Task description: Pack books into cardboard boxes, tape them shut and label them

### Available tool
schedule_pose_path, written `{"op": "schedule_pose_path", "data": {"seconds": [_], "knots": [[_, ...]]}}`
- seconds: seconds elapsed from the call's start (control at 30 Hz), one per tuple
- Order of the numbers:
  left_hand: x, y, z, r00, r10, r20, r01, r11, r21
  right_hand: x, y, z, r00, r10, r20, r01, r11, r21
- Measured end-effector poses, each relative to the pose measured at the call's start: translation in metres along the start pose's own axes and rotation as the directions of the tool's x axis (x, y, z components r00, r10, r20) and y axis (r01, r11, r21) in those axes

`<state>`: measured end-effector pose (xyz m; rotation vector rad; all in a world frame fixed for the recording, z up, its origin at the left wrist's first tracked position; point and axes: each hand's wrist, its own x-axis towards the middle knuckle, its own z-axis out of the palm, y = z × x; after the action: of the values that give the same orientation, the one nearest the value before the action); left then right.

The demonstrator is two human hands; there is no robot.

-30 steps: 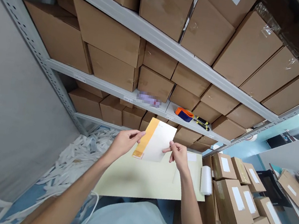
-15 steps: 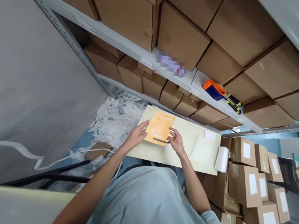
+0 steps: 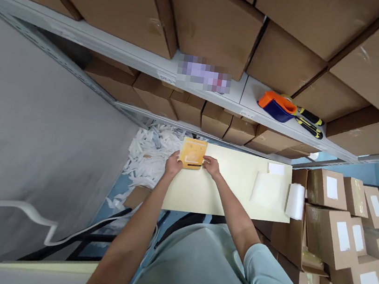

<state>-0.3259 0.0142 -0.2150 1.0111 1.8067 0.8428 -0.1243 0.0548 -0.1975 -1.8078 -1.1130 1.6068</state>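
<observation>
A flat orange printed packet (image 3: pixel 193 153), with pale print and a dark strip near its bottom edge, lies at or just above the left end of the pale yellow table (image 3: pixel 225 191). My left hand (image 3: pixel 174 162) grips its left edge, thumb near the lower corner. At the opposite edge, my right hand (image 3: pixel 211 166) has its fingers and thumb bent against the packet. Whether the packet rests fully on the tabletop I cannot tell. To the right on the same table are a whitish sheet (image 3: pixel 269 189), a small white label (image 3: pixel 276 168) and a white roll (image 3: pixel 295 201).
Stacked cartons (image 3: pixel 332 232) with white labels stand right of the table. A metal shelf (image 3: pixel 117 52) of boxes runs behind, bearing an orange-and-blue tape dispenser (image 3: pixel 277 106) and black-and-yellow cutters (image 3: pixel 310 123). White paper strips (image 3: pixel 153 148) heap at left, beside a grey wall (image 3: pixel 41 140).
The packet was held up with its white side and orange strip showing; now its orange face is up. Both hands lowered it to the table's left end. The view has tilted downward.
</observation>
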Motion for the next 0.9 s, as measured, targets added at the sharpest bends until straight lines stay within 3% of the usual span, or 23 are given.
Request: {"op": "schedule_pose_path", "data": {"seconds": [0.1, 0.2, 0.33, 0.47, 0.57, 0.63, 0.7, 0.77, 0.9], "knots": [[-0.012, 0.001, 0.008, 0.989, -0.075, -0.131, 0.087, 0.993, 0.082, -0.012, 0.018, -0.024, 0.999, -0.016, -0.037, 0.017, 0.999, 0.031], [-0.034, 0.010, 0.046, 0.993, -0.042, -0.112, 0.055, 0.991, 0.125, -0.042, 0.050, -0.079, 0.994, -0.040, -0.105, 0.047, 0.997, 0.058], [-0.075, 0.040, 0.148, 0.995, 0.037, 0.094, -0.048, 0.992, 0.118, -0.098, 0.101, -0.194, 0.950, -0.126, -0.285, 0.099, 0.989, -0.110], [-0.115, 0.077, 0.262, 0.950, -0.031, 0.311, -0.048, 0.969, 0.242, -0.146, 0.139, -0.323, 0.833, -0.251, -0.493, 0.033, 0.912, -0.409], [-0.132, 0.097, 0.330, 0.934, -0.119, 0.336, -0.010, 0.934, 0.358, -0.164, 0.154, -0.405, 0.740, -0.347, -0.576, -0.091, 0.797, -0.597], [-0.137, 0.104, 0.364, 0.936, -0.156, 0.315, 0.020, 0.918, 0.396, -0.167, 0.162, -0.447, 0.704, -0.367, -0.608, -0.183, 0.733, -0.655], [-0.139, 0.108, 0.389, 0.942, -0.192, 0.276, 0.055, 0.898, 0.437, -0.163, 0.169, -0.479, 0.701, -0.343, -0.625, -0.257, 0.696, -0.671], [-0.139, 0.111, 0.407, 0.948, -0.224, 0.226, 0.094, 0.875, 0.474, -0.154, 0.177, -0.501, 0.729, -0.288, -0.621, -0.307, 0.674, -0.672], [-0.140, 0.112, 0.421, 0.956, -0.254, 0.144, 0.150, 0.850, 0.505, -0.137, 0.196, -0.523, 0.803, -0.184, -0.567, -0.331, 0.653, -0.681]]}}
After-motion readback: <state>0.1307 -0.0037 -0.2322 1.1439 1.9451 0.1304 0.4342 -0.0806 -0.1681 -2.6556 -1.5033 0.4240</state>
